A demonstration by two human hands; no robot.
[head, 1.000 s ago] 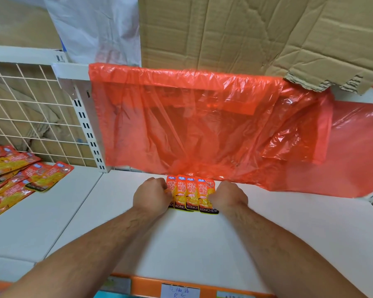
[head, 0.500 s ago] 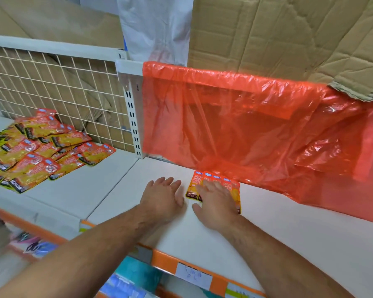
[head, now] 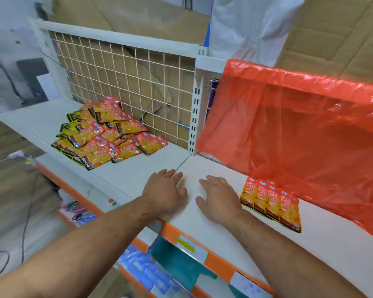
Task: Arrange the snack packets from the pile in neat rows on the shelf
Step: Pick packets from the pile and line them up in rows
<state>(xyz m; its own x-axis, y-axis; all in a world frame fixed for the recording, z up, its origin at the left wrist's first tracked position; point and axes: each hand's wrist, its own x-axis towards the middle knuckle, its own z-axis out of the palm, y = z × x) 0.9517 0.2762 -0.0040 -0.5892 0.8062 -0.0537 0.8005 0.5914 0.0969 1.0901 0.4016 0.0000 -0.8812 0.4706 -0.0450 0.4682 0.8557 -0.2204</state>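
Note:
A loose pile of orange-and-yellow snack packets (head: 108, 134) lies on the left section of the white shelf (head: 136, 175), against the wire grid. A short row of several overlapping packets (head: 271, 201) lies flat on the right section, just below the orange plastic sheet. My left hand (head: 166, 192) hovers palm down over the seam between the two sections, fingers straight and empty. My right hand (head: 218, 198) is beside it, fingers spread and relaxed, holding nothing, just left of the row without touching it.
An orange translucent plastic sheet (head: 299, 130) hangs over the right shelf back. A white wire grid (head: 125, 82) and a slotted upright (head: 195, 117) stand behind. Cardboard (head: 342, 39) leans above. The orange shelf edge (head: 213, 261) carries price labels; blue goods sit below.
Both hands left the row of packets, opened out and moved left toward the pile. The view swung left, bringing the whole pile into sight.

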